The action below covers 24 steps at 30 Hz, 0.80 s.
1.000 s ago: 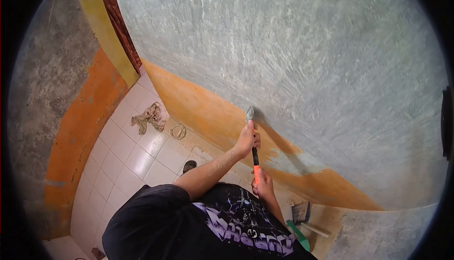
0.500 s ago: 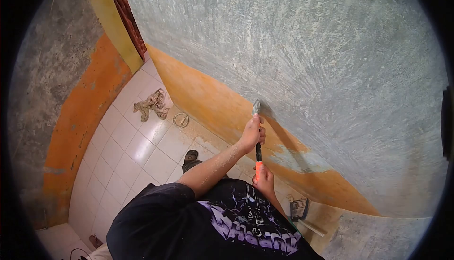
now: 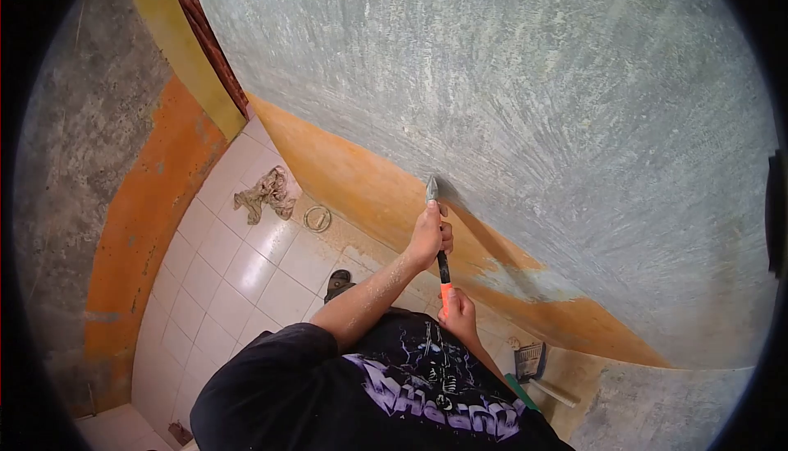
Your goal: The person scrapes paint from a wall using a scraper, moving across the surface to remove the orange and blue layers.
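A long-handled scraper [image 3: 444, 264] with a grey metal head [image 3: 432, 188], a black shaft and an orange grip is held against or very close to the wall. My left hand [image 3: 427, 238] wraps round the shaft just below the head. Lower down, my right hand [image 3: 458, 316] is closed on the orange grip. The head lies where the grey scraped wall [image 3: 509, 106] meets the orange painted band [image 3: 353, 168]. Whether its edge touches the surface is hard to make out. Pale dust speckles my left forearm.
On the tiled floor [image 3: 246, 266] lie a crumpled cloth [image 3: 267, 195] and a ring-shaped roll [image 3: 317, 219], with dust along the wall base. My sandalled foot [image 3: 338, 279] stands nearby. A dark slatted tray [image 3: 530, 361] sits at lower right. Another orange-banded wall [image 3: 148, 205] rises at left.
The scraper head has shifted slightly left and up along the wall, with both hands still on it. The view has also moved a little, so the floor and wall appear lower.
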Motion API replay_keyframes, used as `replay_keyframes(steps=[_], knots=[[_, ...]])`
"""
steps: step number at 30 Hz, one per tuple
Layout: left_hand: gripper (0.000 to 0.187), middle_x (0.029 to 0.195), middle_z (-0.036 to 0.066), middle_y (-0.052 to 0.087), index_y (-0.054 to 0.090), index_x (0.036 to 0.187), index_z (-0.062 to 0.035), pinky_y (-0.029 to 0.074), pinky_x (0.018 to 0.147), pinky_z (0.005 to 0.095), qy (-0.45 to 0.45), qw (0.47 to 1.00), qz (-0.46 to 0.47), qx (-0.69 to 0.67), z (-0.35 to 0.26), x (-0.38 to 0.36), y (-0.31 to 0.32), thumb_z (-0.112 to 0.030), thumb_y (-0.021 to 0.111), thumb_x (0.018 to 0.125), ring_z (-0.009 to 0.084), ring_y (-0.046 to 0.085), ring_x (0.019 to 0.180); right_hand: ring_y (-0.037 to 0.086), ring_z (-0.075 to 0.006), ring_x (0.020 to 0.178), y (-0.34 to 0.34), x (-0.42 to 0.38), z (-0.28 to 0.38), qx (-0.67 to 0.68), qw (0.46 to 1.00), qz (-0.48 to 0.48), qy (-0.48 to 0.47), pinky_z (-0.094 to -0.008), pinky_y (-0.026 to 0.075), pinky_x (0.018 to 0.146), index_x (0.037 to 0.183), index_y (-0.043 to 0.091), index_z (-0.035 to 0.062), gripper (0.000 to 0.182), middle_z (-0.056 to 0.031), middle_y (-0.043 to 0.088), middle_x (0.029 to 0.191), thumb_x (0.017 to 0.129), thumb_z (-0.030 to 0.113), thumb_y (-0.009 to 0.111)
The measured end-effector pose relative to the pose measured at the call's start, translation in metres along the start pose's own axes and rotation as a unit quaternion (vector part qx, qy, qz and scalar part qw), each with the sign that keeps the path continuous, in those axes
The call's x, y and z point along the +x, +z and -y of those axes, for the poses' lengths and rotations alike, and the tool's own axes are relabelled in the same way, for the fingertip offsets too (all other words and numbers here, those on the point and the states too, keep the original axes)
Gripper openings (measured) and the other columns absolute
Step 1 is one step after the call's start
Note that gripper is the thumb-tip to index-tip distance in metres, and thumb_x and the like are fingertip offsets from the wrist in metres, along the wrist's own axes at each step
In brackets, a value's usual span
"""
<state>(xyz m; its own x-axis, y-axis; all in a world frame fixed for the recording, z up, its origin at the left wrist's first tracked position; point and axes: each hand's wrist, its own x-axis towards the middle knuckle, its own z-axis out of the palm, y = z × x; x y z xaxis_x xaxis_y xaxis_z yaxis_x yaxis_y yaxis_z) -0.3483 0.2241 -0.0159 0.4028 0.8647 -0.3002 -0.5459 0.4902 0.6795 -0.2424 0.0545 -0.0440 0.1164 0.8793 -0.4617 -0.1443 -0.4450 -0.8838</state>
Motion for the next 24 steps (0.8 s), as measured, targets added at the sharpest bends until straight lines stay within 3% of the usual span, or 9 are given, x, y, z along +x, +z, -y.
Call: replay_keyframes(steps=[24], knots=[[0.052, 0.054, -0.004, 0.025, 0.036, 0.099, -0.0155, 0.033, 0.046, 0.0304, 0.000, 1.000, -0.021, 0.002, -0.066, 0.018, -0.071, -0.067, 0.028, 0.097, 0.0101, 0.027, 0.044, 0.043, -0.0093, 0.040, 0.085, 0.046, 0.008, -0.005, 1.000, 0.010, -0.007, -0.0257, 0.033, 0.038, 0.094, 0.056, 0.0017, 0.040, -0.0004, 0.045, 0.057, 0.103, 0.039, 0.045]])
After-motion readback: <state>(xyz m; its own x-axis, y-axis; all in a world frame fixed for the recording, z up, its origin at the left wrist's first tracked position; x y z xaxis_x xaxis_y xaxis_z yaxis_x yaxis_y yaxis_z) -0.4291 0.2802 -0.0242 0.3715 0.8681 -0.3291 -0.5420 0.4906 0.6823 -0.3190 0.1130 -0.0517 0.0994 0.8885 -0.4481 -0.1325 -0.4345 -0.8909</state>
